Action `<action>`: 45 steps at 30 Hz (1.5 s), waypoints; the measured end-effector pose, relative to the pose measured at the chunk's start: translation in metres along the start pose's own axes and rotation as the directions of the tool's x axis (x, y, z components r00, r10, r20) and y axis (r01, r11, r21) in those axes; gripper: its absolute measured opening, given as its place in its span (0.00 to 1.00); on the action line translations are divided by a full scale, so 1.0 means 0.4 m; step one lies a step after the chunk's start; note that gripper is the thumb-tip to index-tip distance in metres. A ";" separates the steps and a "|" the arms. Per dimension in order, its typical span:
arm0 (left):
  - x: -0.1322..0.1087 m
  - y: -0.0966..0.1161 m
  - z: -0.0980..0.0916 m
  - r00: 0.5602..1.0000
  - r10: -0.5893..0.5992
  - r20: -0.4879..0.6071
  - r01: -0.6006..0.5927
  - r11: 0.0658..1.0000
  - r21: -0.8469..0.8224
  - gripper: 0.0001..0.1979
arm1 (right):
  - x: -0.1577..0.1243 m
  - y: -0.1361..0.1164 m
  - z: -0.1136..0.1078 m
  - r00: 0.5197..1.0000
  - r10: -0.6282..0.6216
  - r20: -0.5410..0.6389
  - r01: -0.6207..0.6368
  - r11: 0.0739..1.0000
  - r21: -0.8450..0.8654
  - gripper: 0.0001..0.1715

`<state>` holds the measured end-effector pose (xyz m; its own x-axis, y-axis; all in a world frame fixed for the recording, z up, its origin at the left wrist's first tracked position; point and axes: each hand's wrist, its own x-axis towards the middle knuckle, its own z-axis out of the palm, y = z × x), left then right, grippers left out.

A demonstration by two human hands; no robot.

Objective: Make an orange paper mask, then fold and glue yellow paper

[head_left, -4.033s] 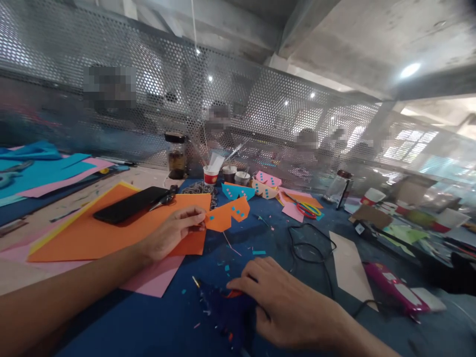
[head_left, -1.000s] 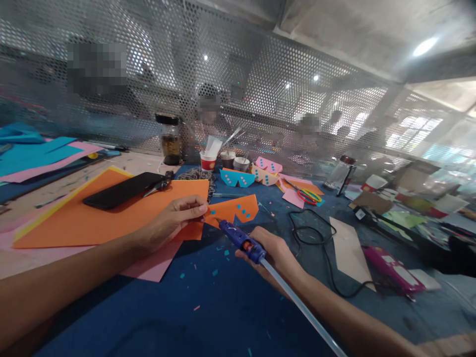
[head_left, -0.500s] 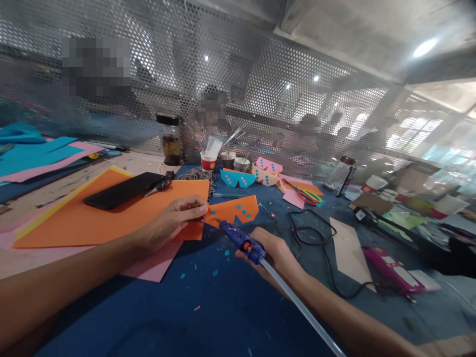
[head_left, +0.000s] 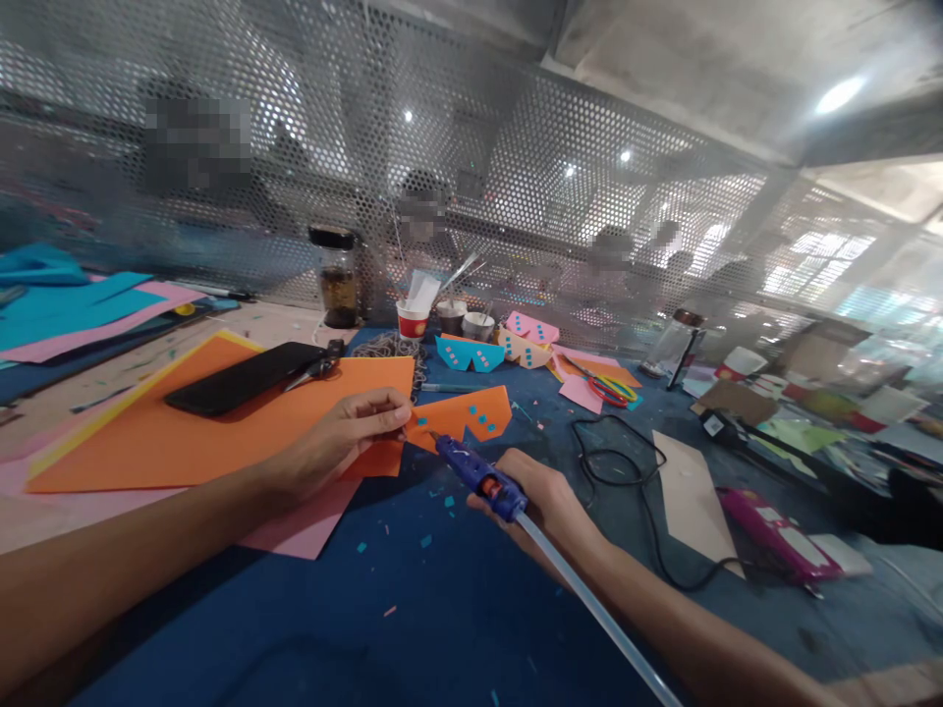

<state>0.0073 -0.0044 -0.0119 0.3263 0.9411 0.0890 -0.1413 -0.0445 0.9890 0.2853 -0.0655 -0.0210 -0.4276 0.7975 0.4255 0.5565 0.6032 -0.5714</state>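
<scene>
From my remote station I saw a long worktable covered in dark blue, its far left part bare pale wood. Directly behind it stood a perforated metal screen that ran the full width of the view and curved away to the right. Through its holes I could make out blurred seated people and small bright lamps. Above, a grey concrete ceiling with a heavy beam carried one glowing ceiling light. At the far right, daylight entered through gridded windows and washed that end pale.
</scene>
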 end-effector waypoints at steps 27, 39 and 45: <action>0.008 -0.010 -0.002 0.998 -0.033 -0.047 0.031 0.998 -0.050 0.14 | 0.016 -0.083 -0.051 0.986 0.161 0.048 -0.167 0.963 0.211 0.18; 0.008 -0.003 0.000 0.997 -0.035 -0.074 0.029 0.996 -0.080 0.11 | -0.001 -0.056 -0.071 0.958 0.286 0.036 -0.280 0.892 0.355 0.18; 0.016 -0.009 -0.010 0.995 -0.026 -0.100 0.013 0.991 -0.130 0.09 | 0.002 -0.016 -0.095 0.917 0.280 0.284 -0.381 0.826 0.415 0.21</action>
<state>0.0061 0.0030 -0.0155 0.2346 0.9708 0.0505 -0.2572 0.0119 0.9663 0.3083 -0.0684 0.0097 -0.4383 0.8983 0.0309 0.3274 0.1915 -0.9253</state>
